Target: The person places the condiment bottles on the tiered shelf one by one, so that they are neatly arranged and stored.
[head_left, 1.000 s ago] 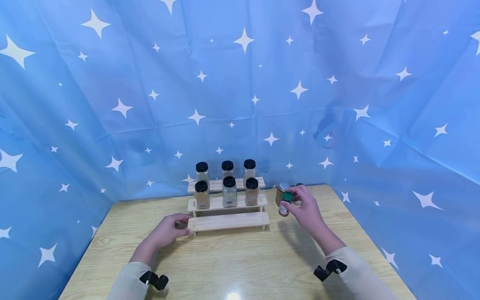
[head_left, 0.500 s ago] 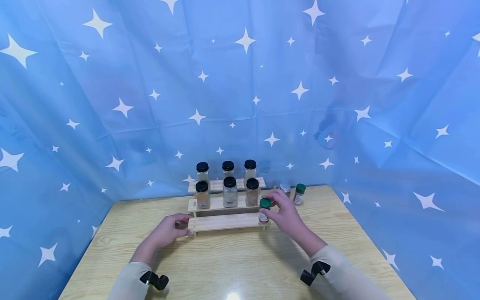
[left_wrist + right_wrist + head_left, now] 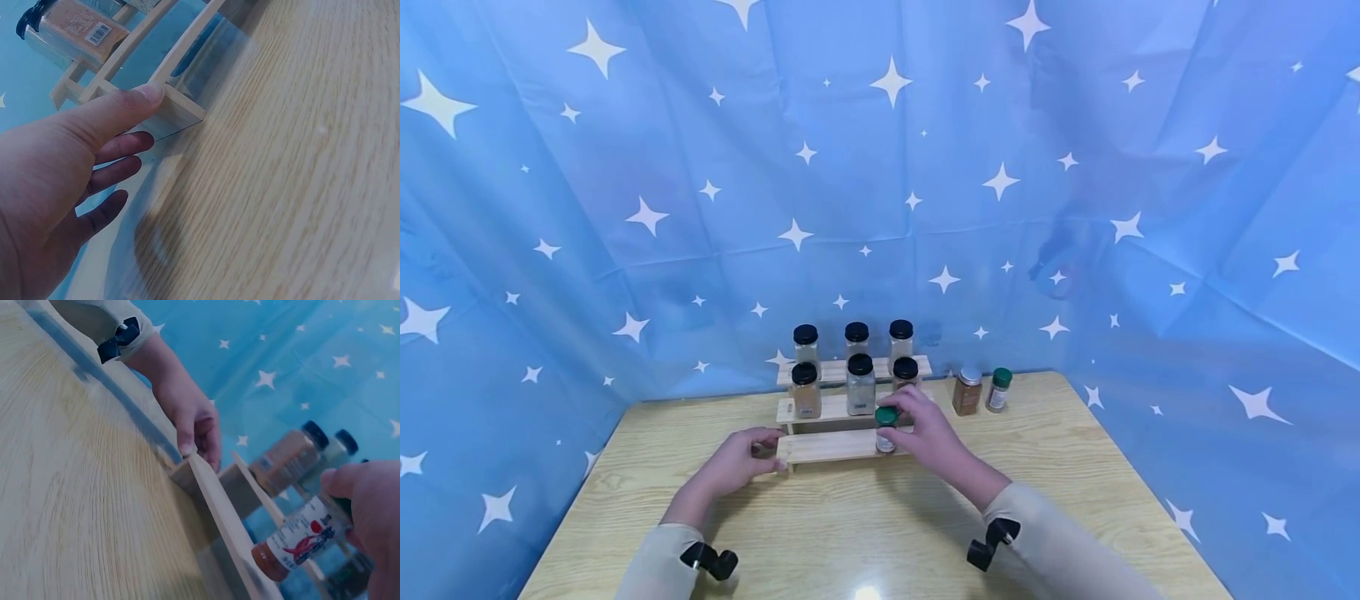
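Observation:
A three-step wooden spice rack (image 3: 827,446) stands on the table. My left hand (image 3: 739,460) holds its left end at the lowest step; in the left wrist view the thumb (image 3: 128,106) presses on the end of the wood. Between thumb and fingers of my right hand (image 3: 936,437) is a small spice jar (image 3: 300,540) with a green lid and a red-pepper label. It is over the lowest step, right of the middle; whether its base touches the wood I cannot tell. Black-lidded jars (image 3: 861,392) fill the middle and top steps.
Right of the rack, a silver-lidded jar (image 3: 967,396) and another green-lidded jar (image 3: 999,392) stand on the wooden table (image 3: 820,533). A blue star-patterned curtain (image 3: 880,208) hangs close behind the table and along its sides.
My right hand has carried the green-lidded spice jar leftward from beside the other loose jars to above the lowest step. My left hand has stayed on the rack's end.

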Available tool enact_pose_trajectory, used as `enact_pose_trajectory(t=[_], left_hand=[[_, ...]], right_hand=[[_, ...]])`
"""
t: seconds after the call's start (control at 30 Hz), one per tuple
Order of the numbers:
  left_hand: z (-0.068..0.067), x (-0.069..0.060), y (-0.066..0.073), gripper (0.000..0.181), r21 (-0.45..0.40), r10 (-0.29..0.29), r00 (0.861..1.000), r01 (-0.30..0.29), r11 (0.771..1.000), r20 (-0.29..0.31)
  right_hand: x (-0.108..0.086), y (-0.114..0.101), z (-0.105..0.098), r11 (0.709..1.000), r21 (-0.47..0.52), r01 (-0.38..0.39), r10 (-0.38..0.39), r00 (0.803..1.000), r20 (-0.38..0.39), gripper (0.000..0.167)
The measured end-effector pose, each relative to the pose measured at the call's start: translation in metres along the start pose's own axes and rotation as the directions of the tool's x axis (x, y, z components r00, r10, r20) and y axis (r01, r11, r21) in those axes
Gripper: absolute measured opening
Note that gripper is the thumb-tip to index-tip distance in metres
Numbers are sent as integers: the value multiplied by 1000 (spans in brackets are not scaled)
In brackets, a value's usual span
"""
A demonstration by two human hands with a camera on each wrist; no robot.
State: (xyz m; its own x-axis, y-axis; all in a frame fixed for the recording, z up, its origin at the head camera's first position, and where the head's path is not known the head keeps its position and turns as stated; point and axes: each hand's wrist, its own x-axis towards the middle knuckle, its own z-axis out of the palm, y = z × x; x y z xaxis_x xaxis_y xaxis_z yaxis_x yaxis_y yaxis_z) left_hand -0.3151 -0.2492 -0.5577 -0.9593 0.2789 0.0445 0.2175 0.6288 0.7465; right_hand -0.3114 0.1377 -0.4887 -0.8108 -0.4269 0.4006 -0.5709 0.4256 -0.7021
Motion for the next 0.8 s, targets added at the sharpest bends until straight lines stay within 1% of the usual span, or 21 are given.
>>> enact_pose_trajectory(t=[0.13,0.3,0.5,0.63,0.8], left_hand=[[0,1,-1,51,-5,1,1000,-1,1000,-2],[0,0,-1,52,-1,-3,1000,3,1000,-3],[1,0,-1,53,1,-9,1000,9,1000,-1],[2,1,-3,54,5,4,1000,-4,1000,0],[2,3,-4,54,9,1,1000,-1,1000,-7]], right_hand=[[6,-5,9,999,50,-6,5,1000,22,43],[14,-15,20,997,73,3,-6,999,39,43],[25,-24,33,998,62,20,-24,998,50,46],[32,-28,40,998,36,44,-46,997,65,46],[42,-35,48,998,-5,69,-68,993,95,47]])
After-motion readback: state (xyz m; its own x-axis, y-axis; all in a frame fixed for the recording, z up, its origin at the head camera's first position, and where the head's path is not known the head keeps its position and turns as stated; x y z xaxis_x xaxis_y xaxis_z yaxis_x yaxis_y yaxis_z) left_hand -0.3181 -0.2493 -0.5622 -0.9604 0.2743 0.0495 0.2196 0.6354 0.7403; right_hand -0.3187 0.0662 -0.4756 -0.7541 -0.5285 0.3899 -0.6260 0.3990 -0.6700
